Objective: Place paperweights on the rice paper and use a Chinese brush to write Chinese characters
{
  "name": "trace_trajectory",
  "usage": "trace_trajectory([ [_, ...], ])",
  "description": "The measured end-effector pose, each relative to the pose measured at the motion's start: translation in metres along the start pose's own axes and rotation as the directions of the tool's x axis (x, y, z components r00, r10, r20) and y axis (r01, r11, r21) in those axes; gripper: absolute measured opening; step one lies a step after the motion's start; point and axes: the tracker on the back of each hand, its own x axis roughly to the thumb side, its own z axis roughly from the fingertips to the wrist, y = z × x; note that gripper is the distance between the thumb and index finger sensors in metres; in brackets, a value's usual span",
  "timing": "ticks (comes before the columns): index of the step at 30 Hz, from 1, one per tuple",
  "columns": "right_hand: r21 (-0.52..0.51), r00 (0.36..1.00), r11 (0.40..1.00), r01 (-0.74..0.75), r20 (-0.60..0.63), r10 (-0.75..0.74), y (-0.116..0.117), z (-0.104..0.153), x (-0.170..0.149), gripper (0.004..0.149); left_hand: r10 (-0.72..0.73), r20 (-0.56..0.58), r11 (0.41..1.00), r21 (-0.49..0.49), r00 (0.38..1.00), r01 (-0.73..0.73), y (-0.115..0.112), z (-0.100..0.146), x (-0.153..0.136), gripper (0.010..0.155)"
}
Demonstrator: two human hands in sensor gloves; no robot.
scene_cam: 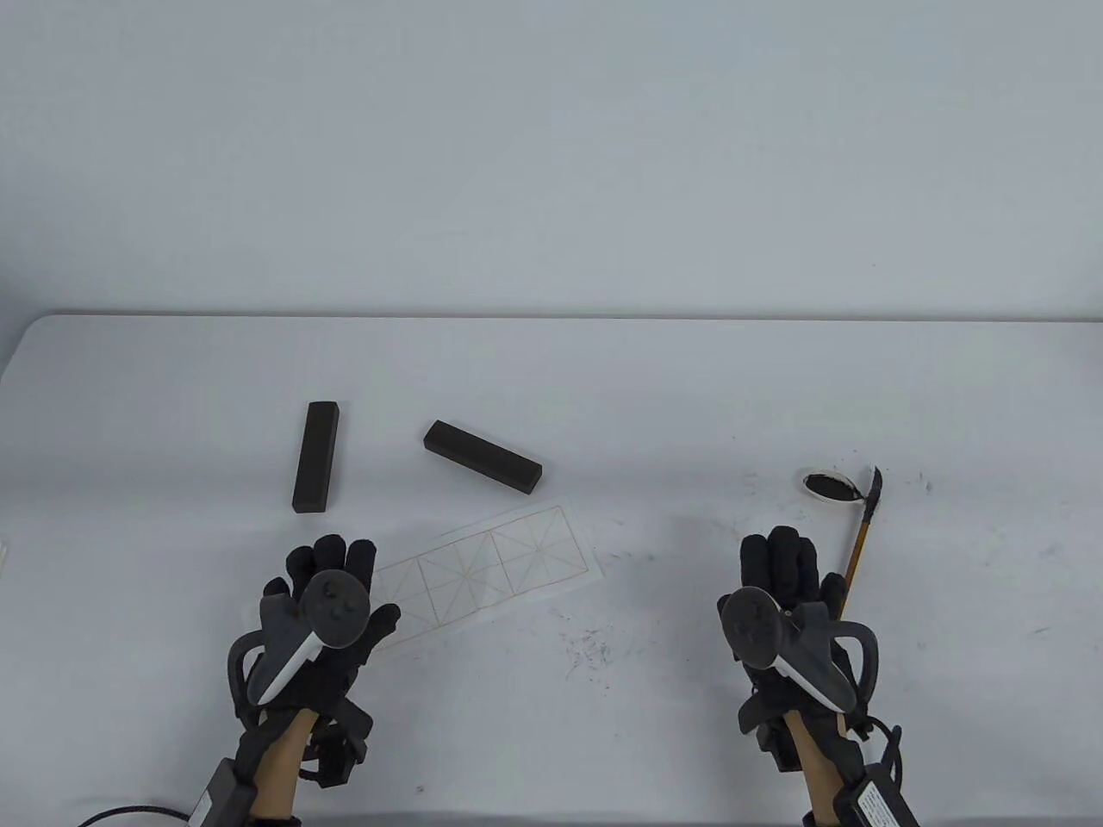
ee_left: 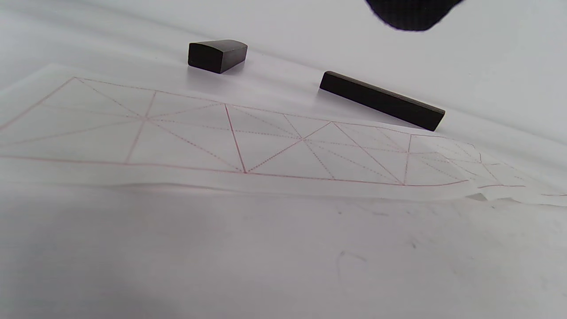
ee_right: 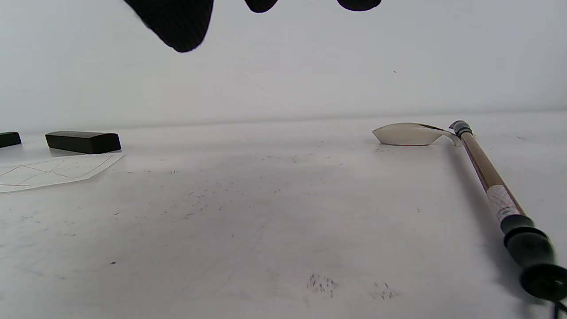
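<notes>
White table (scene_cam: 603,388), both hands hovering, relaxed

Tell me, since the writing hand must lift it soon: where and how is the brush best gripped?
Probably pinch the brush mid-shaft, on the bare bamboo, with the right hand coming down from above: it lies flat, tip propped on the ink dish, the lower shaft end nearest that hand.

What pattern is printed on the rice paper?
Thin red grid squares crossed by diagonal and dotted lines on the rice paper; clearest in the left wrist view.
</notes>
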Motion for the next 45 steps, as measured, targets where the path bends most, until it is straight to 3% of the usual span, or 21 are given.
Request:
trace_trajectory([
  [14, 0.001, 1.000, 1.000, 0.014, 0.002, -0.014, 0.000, 0.000, 0.000, 0.072, 0.011, -0.032, 1.000, -0.017, 0.999, -0.012, 0.000, 0.000, -0.004, 0.081],
  [24, -0.003, 0.998, 0.998, 0.066, 0.012, -0.066, -0.003, -0.001, -0.001, 0.073, 0.016, -0.044, 0.994, -0.103, 0.999, -0.021, -0.004, -0.013, 0.000, 0.081],
  [33, -0.002, 0.995, 0.995, 0.099, 0.032, -0.099, -0.004, -0.002, -0.001, 0.073, -0.133, -0.095, 0.964, -0.243, 0.986, 0.107, -0.017, -0.038, 0.015, 0.086],
  [39, -0.003, 0.993, 0.993, 0.117, 0.035, -0.117, -0.005, -0.002, -0.001, 0.073, -0.307, -0.170, 0.899, -0.374, 0.936, 0.227, -0.025, -0.051, 0.013, 0.086],
  [45, 0.001, 0.993, 0.993, 0.115, 0.040, -0.115, -0.005, -0.001, 0.000, 0.073, -0.311, -0.167, 0.902, -0.363, 0.936, 0.235, -0.025, -0.050, 0.015, 0.086],
])
